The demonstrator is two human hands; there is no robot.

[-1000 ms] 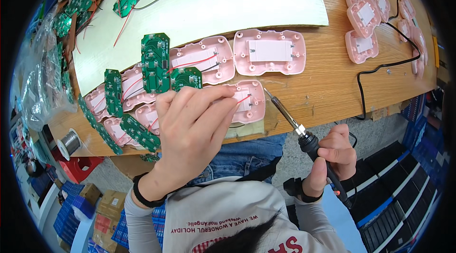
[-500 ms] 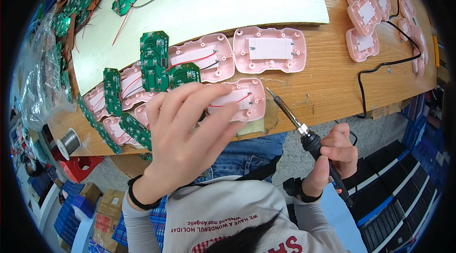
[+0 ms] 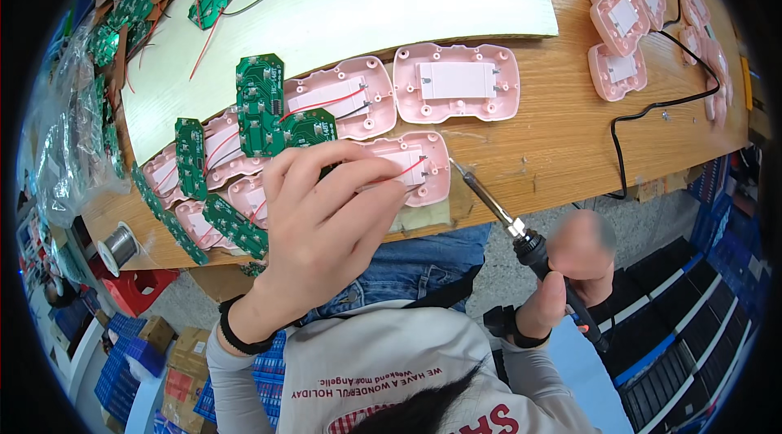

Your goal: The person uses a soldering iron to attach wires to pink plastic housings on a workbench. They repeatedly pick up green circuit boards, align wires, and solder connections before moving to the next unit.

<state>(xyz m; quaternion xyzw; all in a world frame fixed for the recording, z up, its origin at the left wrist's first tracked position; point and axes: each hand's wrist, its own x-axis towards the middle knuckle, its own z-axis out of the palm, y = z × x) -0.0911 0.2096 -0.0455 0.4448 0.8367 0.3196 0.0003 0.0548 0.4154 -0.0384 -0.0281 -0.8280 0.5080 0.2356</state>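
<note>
My left hand (image 3: 322, 210) reaches over a pink plastic shell (image 3: 440, 177) close to the table's front edge. Its fingers are drawn together around a red wire (image 3: 414, 165) that runs to the metal contact at the shell's right end; the thumb is hidden. In my right hand (image 3: 580, 259) is a soldering iron (image 3: 533, 251), gripped by its black handle. The iron's tip points up and left, right beside the shell's right edge. Green circuit boards (image 3: 261, 104) lie over the shells left of and behind my left hand, joined to them by red and black wires.
Another open pink shell (image 3: 456, 84) lies behind the near one. A pale board (image 3: 342, 2) covers the back of the table. A solder spool (image 3: 119, 247) stands at the front left. More pink shells (image 3: 623, 19) and a black cable (image 3: 621, 141) are at the right.
My left fingers have closed in around the red wire, which now slants up to the contact. The soldering iron's tip has shifted slightly left, closer to the shell's edge.
</note>
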